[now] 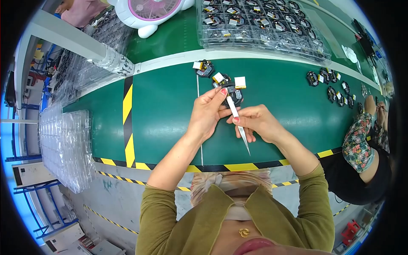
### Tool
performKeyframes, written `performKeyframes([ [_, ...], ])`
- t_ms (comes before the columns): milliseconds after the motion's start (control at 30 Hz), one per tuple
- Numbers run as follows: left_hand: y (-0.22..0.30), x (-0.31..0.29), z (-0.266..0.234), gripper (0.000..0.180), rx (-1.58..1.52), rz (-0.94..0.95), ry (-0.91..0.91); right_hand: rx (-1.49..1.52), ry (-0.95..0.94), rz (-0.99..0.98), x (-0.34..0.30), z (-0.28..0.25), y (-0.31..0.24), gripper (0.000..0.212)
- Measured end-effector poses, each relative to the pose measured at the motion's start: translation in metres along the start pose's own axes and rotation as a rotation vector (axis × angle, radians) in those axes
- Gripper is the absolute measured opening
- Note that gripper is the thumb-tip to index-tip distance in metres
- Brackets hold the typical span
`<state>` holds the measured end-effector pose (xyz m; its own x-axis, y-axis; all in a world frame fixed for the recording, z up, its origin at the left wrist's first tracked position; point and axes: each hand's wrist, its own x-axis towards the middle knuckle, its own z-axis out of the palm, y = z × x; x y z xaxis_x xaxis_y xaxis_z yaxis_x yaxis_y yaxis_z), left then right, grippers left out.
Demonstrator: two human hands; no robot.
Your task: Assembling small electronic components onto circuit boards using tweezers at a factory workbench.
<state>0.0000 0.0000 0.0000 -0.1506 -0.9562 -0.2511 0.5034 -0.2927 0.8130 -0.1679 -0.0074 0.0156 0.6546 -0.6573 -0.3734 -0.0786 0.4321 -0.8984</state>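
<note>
Here's the green table (161,119), the clear tray (255,47) beyond already well filled; left hand (208,111) and right hand (261,123) both grip: the left a round black part (235,97) over the table, seemingly unfinished, loose parts (204,69) just beyond; the right, white tweezers (242,132).

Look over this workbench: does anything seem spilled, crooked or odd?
Nothing looks clearly spilled or damaged. The white and pink fan-like thing seems out of place among electronics, and several round black parts at right lie loose on the green bench, unlike those in the clear tray.
</note>
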Motion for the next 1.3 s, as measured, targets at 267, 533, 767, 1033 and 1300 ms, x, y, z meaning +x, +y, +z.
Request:
performKeyframes([
  [267, 0.000, -0.006, 0.007, 0.028, 0.075, 0.007, -0.004, 0.013, 0.072, -0.066, -0.001, 0.006, 0.007, 0.019],
  [533, -0.002, 0.003, 0.002, 0.034, -0.012, -0.006, 0.012, -0.304, 0.363, -0.385, -0.003, -0.007, 0.000, 0.010],
  [767, -0.013, 0.002, -0.004, 0.023, 0.487, 0.282, 0.103, -0.563, 0.612, -0.455, -0.002, -0.040, -0.016, 0.013],
  [1033, -0.004, 0.025, 0.000, 0.061, 1.715, 0.848, 0.333, -1.073, 0.945, -0.690, -0.003, -0.057, -0.010, 0.016],
  [1300, -0.015, 0.014, 0.002, 0.051, 1.262, 0.655, 0.218, -1.178, 0.699, -0.659, 0.010, -0.027, 0.020, 0.033],
])
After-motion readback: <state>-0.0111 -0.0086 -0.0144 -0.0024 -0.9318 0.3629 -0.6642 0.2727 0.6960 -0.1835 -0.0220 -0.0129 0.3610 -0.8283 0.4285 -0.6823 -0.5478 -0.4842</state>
